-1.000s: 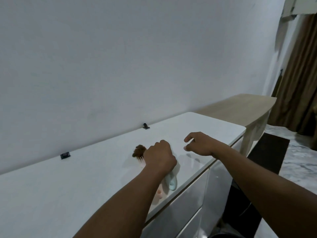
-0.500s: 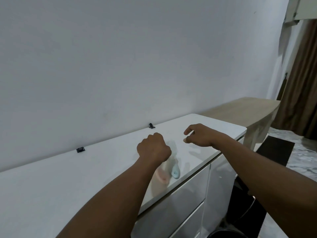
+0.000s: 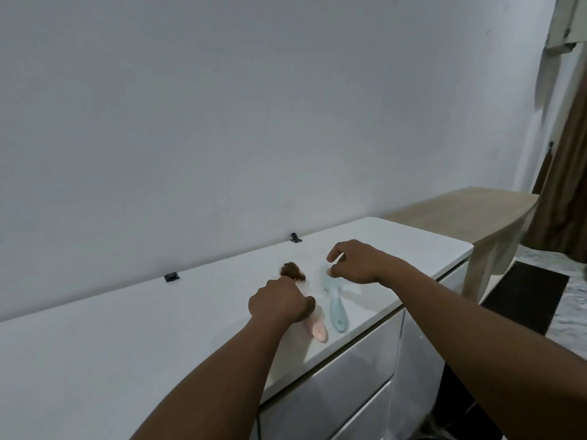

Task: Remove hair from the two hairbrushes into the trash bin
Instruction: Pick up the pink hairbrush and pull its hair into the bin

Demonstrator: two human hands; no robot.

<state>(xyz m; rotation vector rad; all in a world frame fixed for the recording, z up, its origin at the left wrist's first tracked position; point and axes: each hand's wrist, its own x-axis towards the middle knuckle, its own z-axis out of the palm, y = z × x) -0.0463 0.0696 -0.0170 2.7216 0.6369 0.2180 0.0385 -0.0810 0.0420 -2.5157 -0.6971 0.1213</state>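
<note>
Two brushes are laid side by side near the front edge of the white cabinet top, handles pointed toward the person. This way they can be grabbed fast. The pink hairbrush is on the left, the blue hairbrush just beside it on the right; whether they touch can't be told.

A brown clump of hair is seen at the far end of the pink brush, on its bristles. No clear hair can be made out on the blue brush; its head is partly hidden and pale.

The left hand is curled into a fist over the pink brush, about where handle meets head. The fingers are closed, prob. wrapped round the brush, but the grip itself is hidden under the hand, so it can't be told for sure. The brush is likely held down or about to be lifted so the hair can be pulled off.

The right hand is held over the head of the blue brush. Thumb and first finger are a bit apart, like a pinch that is open. Nothing is seen held between them; contact w/ the bristles can't be told.

The trash bin is not in view. No hair looks to be thrown away yet, so the task is judged to be at its start.
</note>
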